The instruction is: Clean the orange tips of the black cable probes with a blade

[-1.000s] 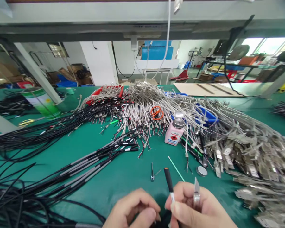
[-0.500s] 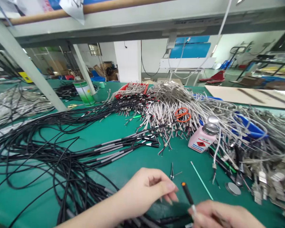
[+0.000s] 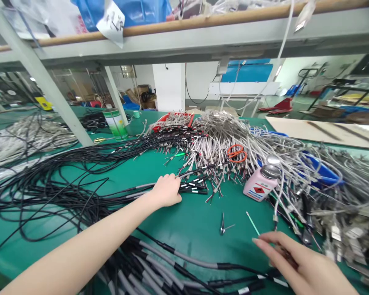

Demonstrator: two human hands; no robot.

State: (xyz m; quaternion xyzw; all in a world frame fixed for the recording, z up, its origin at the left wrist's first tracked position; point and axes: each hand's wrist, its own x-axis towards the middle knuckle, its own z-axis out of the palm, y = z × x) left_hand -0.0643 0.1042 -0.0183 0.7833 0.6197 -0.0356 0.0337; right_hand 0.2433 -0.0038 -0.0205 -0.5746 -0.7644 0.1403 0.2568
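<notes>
My left hand (image 3: pixel 167 190) reaches forward over a row of black cables (image 3: pixel 193 187) with grey sleeves and white markers. Its fingers are closed over them, hiding the part they grip. At the lower right, my right hand (image 3: pixel 298 258) is loosely curled, thumb and forefinger slightly apart, and no held thing shows. It covers the lower end of a thin pale green stick (image 3: pixel 252 223) lying on the bench. Below, another bundle of black cables with grey sleeves (image 3: pixel 184 258) runs towards my right hand. A small metal tool with thin prongs (image 3: pixel 223 227) lies between the hands.
A pink bottle with a metal cap (image 3: pixel 261 184) stands on the right, beside heaped grey cables (image 3: pixel 224 131). Orange-handled scissors (image 3: pixel 236 153) rest on the heap. Behind are blue bins (image 3: pixel 322 170), a green-and-white can (image 3: pixel 115 124) and a slanted shelf post (image 3: pixel 53 90).
My left hand has moved forward and left onto the cable row. My right hand has let go of the black cable with the orange tip and shifted slightly right. The view has tilted up.
</notes>
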